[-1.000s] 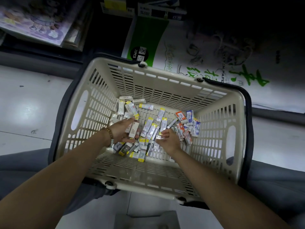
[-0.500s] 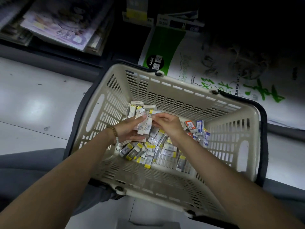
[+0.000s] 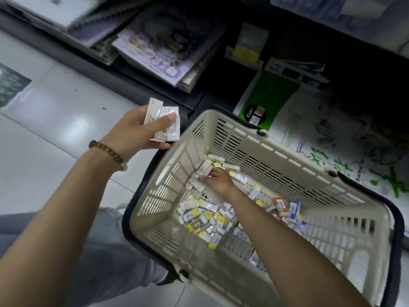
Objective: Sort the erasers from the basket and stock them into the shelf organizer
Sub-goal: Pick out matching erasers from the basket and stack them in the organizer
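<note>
While the left hand (image 3: 141, 127) clasps white-sleeved rectangular erasers (image 3: 164, 122), the right hand (image 3: 218, 179), grip unclear, should pick only matching ones from the beige slatted plastic basket (image 3: 276, 160).

Wearing a bracelet (image 3: 106, 154) of small rounded beads on the left wrist, mostly in brown and amber tones, with one paler bead at the underside. Going bare from the left hand (image 3: 135, 131) and the right hand (image 3: 218, 181) back along the left forearm (image 3: 66, 207) and the right forearm (image 3: 287, 247). Wearing light grey trousers (image 3: 99, 258), creasing in soft folds over the left leg.
</note>
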A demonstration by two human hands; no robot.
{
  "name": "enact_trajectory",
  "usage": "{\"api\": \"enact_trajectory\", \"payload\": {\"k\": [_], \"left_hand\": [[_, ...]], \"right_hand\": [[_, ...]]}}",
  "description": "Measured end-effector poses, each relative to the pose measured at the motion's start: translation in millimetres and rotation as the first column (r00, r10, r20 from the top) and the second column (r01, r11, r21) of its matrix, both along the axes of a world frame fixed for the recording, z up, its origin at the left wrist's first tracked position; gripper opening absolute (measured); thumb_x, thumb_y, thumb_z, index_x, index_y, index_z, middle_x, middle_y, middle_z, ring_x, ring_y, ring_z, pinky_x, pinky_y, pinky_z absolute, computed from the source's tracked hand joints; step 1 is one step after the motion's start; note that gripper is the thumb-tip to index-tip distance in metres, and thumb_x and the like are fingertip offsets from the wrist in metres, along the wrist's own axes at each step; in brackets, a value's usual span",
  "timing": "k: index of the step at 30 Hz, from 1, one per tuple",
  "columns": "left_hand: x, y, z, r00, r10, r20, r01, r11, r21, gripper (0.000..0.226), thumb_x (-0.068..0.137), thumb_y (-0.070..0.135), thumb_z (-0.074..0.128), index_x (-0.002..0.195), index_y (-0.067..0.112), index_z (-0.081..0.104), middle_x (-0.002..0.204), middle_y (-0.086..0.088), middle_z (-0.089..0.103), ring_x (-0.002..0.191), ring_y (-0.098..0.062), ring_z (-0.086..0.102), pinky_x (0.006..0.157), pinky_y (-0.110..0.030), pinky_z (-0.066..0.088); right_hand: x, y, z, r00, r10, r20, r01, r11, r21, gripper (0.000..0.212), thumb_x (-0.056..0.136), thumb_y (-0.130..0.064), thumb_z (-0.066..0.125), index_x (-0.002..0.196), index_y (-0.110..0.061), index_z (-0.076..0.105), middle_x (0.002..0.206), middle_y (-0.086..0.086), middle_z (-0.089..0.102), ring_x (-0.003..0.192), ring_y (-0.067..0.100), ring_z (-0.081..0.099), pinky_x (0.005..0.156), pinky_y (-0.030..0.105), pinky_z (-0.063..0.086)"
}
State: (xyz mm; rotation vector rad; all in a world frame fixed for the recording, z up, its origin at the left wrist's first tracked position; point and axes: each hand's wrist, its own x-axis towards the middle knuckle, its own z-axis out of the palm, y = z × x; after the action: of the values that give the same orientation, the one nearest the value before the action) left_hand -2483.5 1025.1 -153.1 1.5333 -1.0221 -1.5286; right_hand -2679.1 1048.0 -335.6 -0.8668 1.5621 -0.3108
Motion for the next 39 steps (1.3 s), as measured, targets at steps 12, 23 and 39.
{"api": "enact_trajectory", "payload": {"k": [12, 23, 39], "left_hand": [[6.5, 2.5, -33.9, 0.951, 0.196, -0.24, -0.16, 0.973, 0.164, 0.036, 0.067, 0.038, 0.067, 0.095, 0.016, 0.063, 0.071, 0.006, 0.072, 0.064, -0.006, 0.067, 0.053, -0.014, 0.052], [5.3, -0.1, -36.1, 0.944, 0.205, -0.259, -0.161, 0.971, 0.179, 0.039, 0.066, 0.039, 0.067, 0.095, 0.015, 0.061, 0.075, 0.003, 0.073, 0.064, -0.007, 0.068, 0.052, -0.013, 0.051], [6.2, -0.2, -32.9, 0.958, 0.164, -0.236, -0.129, 0.979, 0.157, 0.028, 0.073, 0.032, 0.068, 0.094, 0.014, 0.063, 0.073, 0.004, 0.073, 0.063, -0.007, 0.067, 0.052, -0.014, 0.052]], "right_hand": [[43.9, -17.6, -27.0, 0.895, -0.35, -0.276, 0.355, 0.934, -0.034, 0.056, 0.077, -0.026, 0.076, 0.121, -0.002, 0.052, 0.119, 0.013, 0.062, 0.109, 0.031, 0.059, 0.087, 0.036, 0.047], [32.3, 3.3, -31.9, 0.908, -0.417, 0.05, 0.42, 0.903, -0.087, 0.018, 0.083, -0.008, 0.07, 0.097, -0.007, 0.058, 0.086, -0.001, 0.05, 0.086, 0.022, 0.05, 0.079, 0.034, 0.048], [-18.2, 23.0, -17.1, 0.967, -0.085, 0.238, 0.043, 0.983, 0.178, 0.021, 0.085, -0.027, 0.067, 0.098, -0.014, 0.058, 0.079, -0.002, 0.053, 0.06, 0.01, 0.052, 0.054, 0.024, 0.043]]}}
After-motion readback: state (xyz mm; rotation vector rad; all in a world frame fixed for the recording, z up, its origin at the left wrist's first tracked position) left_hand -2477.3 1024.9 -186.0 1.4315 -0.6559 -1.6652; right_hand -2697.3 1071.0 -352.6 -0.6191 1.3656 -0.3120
